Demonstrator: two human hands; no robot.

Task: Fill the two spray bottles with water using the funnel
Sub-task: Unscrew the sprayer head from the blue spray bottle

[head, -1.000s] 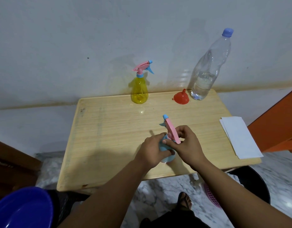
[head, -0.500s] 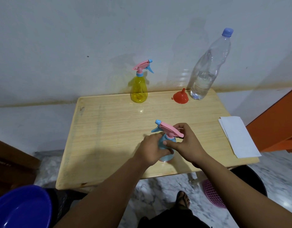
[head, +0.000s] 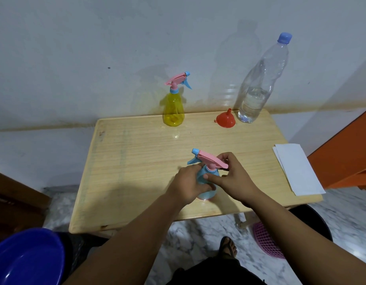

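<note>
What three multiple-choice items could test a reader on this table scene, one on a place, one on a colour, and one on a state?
1. Where does the red funnel stand?
A. Beside the water bottle at the table's far edge
B. On the white paper
C. In the yellow spray bottle's neck

2. What colour is the body of the spray bottle in the hands?
A. Yellow
B. Light blue
C. Red

3. What is the state of the water bottle?
A. Lying down, empty
B. Upright, uncapped
C. Upright, capped, partly filled

Answers:
1 A: the red funnel sits mouth down next to the water bottle.
2 B: the left hand and right hand hold the light blue spray bottle.
3 C: its blue cap is on and water fills only its lower part.
</note>
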